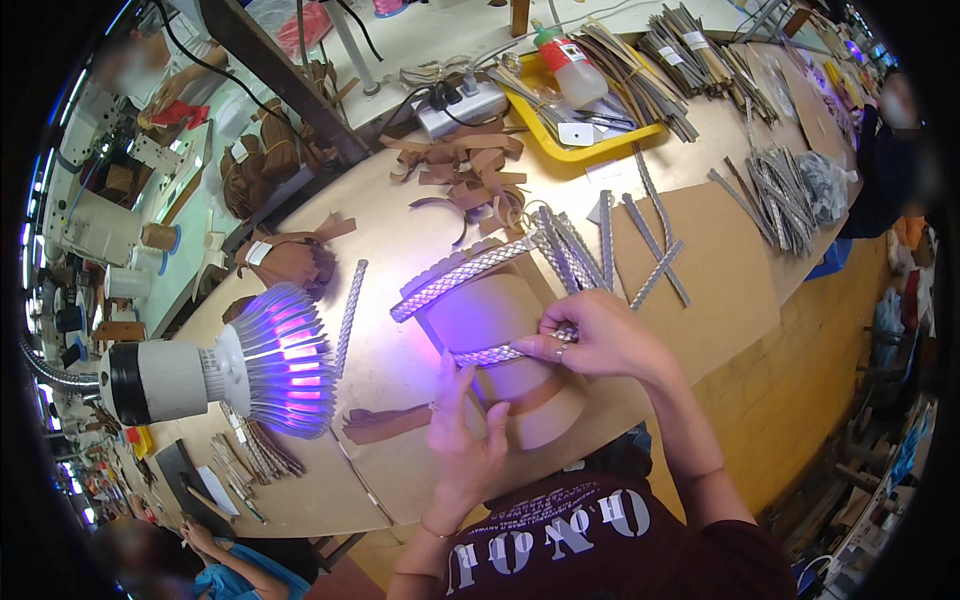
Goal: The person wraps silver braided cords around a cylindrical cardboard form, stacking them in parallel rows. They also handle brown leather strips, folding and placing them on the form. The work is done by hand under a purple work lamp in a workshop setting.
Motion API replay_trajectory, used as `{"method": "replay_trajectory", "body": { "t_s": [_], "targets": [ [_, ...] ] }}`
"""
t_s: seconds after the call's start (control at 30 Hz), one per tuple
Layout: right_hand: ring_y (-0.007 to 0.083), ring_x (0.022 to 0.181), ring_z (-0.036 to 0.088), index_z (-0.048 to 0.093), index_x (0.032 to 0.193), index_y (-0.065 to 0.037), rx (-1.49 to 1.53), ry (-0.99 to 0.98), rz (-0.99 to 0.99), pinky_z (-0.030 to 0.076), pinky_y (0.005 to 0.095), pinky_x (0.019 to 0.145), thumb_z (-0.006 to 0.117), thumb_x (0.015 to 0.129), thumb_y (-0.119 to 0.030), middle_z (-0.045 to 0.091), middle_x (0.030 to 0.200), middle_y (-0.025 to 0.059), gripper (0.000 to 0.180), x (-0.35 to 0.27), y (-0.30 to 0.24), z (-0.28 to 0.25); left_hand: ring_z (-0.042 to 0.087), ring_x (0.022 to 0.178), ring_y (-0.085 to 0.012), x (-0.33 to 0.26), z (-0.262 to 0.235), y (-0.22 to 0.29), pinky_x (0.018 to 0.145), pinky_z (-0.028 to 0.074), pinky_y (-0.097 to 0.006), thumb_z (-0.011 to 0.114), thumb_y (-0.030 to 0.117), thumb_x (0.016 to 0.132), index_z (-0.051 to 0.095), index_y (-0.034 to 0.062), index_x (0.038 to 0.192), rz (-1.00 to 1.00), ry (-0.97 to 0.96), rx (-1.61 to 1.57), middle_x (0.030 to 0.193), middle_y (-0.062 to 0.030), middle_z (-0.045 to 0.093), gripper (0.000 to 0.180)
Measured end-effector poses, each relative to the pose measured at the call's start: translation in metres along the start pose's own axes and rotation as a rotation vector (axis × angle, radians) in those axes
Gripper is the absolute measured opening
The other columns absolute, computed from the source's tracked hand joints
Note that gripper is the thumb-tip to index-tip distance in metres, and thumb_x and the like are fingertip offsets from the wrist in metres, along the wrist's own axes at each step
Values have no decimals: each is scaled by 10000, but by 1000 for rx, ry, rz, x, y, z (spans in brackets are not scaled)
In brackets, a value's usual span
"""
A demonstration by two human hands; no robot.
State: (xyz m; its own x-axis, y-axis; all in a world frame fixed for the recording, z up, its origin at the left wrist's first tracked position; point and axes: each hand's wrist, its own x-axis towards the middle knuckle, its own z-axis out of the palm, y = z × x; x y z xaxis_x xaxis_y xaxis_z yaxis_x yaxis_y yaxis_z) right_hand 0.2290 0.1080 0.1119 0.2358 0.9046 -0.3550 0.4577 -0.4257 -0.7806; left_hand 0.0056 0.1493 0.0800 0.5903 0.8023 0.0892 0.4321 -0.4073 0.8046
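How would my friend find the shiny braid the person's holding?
Start at the big finned lamp, glowing purple on the left. Just right of it, a tan panel lies in front of the person. Of two braids across that panel, the silvery braided strip is the nearer: the right hand pinches it, while neither hand touches the farther braid.

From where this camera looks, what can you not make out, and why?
Head view:
Lower braided strip, right end: hidden by the right hand.
Yellow tray, part of its floor: covered by the bottle.
Lamp, lit face: hidden behind its own fins.
Dark shirt: cut off by the lower edge.
White tag: print too small.
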Motion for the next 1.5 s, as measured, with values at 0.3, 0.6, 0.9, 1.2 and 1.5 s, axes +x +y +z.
{"method": "replay_trajectory", "body": {
  "t_s": [0.3,0.6,0.9,1.2,1.5],
  "targets": [
    [377,687,649,709,780,-34,-109,1,-128,506,450,671,667,843,-363,652,683,194,338,12,-33,11,335,1371,-478,-5,-7,20,1071,360,-489,590,245,944,474,0,1352,134,-53,220,1520,-313,240,490],
    [236,510,566,675,768,-36,-64,57,-102,438,353,534,721,839,-397,572,563,110,371,11,-24,2,263,1378,-533,-3,12,17,1094,320,-545,688,293,884,467,5,1376,96,-55,90,1516,-350,193,612],
    [281,532,568,688,743,-7,19,74,-5,438,378,542,719,837,-435,580,583,150,439,5,-10,-12,278,1364,-545,3,10,21,1083,331,-546,707,280,865,466,0,1372,114,-82,112,1504,-372,192,627],
    [24,587,447,641,797,0,353,-115,-78,357,218,514,708,903,-244,526,628,-40,274,-6,-11,-28,300,1348,-548,8,6,32,1057,368,-530,711,313,864,468,-15,1360,38,-157,188,1483,-387,216,642],
    [13,579,436,627,757,-20,387,-24,-7,343,204,505,724,889,-211,531,638,-51,252,1,4,-26,287,1356,-548,8,3,34,1057,369,-530,705,344,867,453,-23,1369,-12,-217,217,1475,-406,207,671]
  ]
}}
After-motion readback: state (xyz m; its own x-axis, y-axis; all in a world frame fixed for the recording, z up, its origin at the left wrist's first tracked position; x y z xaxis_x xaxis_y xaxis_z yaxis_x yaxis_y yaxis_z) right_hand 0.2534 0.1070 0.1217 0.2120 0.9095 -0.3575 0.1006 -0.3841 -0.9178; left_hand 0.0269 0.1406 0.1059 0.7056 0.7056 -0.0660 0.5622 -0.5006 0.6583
